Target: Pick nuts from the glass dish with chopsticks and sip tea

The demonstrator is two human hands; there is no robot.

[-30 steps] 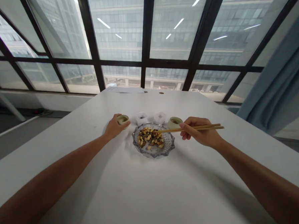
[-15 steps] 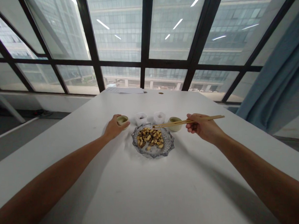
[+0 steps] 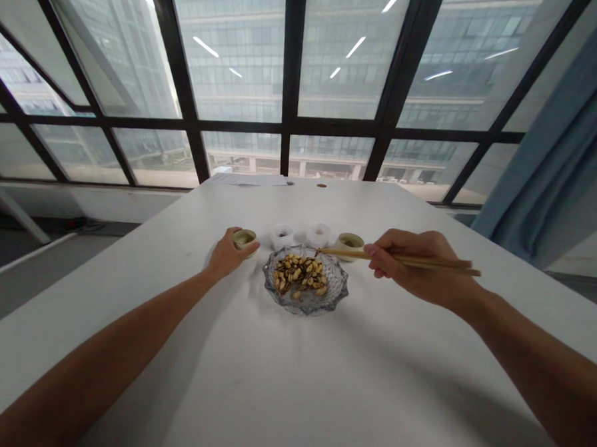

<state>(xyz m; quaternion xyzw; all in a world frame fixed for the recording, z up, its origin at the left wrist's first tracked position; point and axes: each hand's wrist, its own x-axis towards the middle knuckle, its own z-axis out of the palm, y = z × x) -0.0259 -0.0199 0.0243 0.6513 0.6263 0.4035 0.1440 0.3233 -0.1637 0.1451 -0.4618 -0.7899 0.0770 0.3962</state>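
My left hand (image 3: 230, 248) is closed round the side of a small pale green cup (image 3: 245, 238) standing on the table. My right hand (image 3: 410, 261) grips a pair of wooden chopsticks (image 3: 347, 253), their tips over the far rim of a scalloped glass plate (image 3: 307, 308). A small dark bit shows at the tips; I cannot make out what it is. Pistachio-like nuts and striped seeds (image 3: 300, 273) lie heaped on the plate. Behind the chopsticks stands a second pale green cup (image 3: 350, 239).
Two small white cups stand behind the plate, the left one (image 3: 282, 236) with something dark inside, the right one (image 3: 318, 235) beside it. Papers (image 3: 249, 180) lie at the white table's far edge. Windows rise beyond, and a blue curtain (image 3: 540, 164) hangs at the right.
My right hand has come nearer and to the right, tilting the chopsticks so their back ends sit lower. Their tips have shifted slightly right. My left hand and its cup stay put.
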